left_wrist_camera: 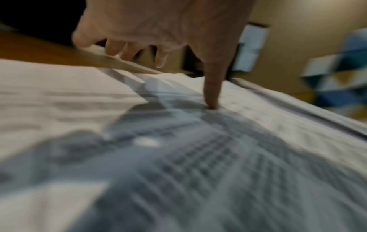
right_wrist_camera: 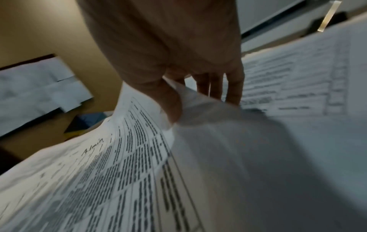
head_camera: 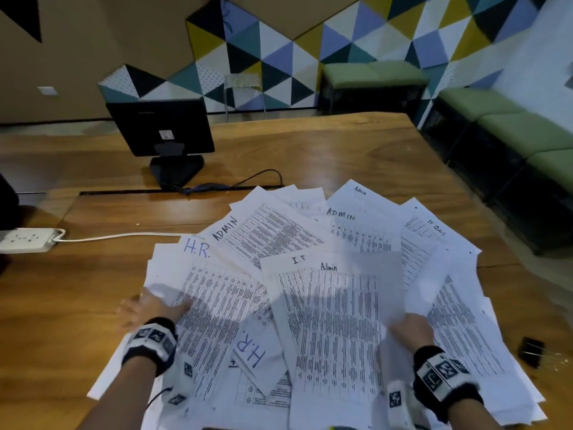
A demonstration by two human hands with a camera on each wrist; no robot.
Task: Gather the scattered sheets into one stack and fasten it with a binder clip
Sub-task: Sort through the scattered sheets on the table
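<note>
Several printed sheets [head_camera: 313, 243] lie fanned out over the wooden table [head_camera: 310, 156], marked "ADMIN", "H.R." and "I.T". My right hand [head_camera: 406, 328] pinches the right edge of an "Admin" sheet [head_camera: 341, 321] and holds that edge raised; in the right wrist view its thumb [right_wrist_camera: 168, 100] lies on top of this sheet [right_wrist_camera: 119, 164] with the fingers behind it. My left hand [head_camera: 155, 305] rests at the left edge of an "H.R." sheet [head_camera: 214, 305]. Its thumb [left_wrist_camera: 213, 87] presses down on the paper [left_wrist_camera: 258, 109], and the fingers reach past the edge. A black binder clip [head_camera: 531, 352] lies on the table, right of the pile.
A black monitor [head_camera: 161, 128] stands at the back left, with a cable [head_camera: 257, 176] running behind the papers. A white power strip [head_camera: 24, 240] and its cord lie at the left edge. Green benches [head_camera: 511, 119] line the wall to the right of the table.
</note>
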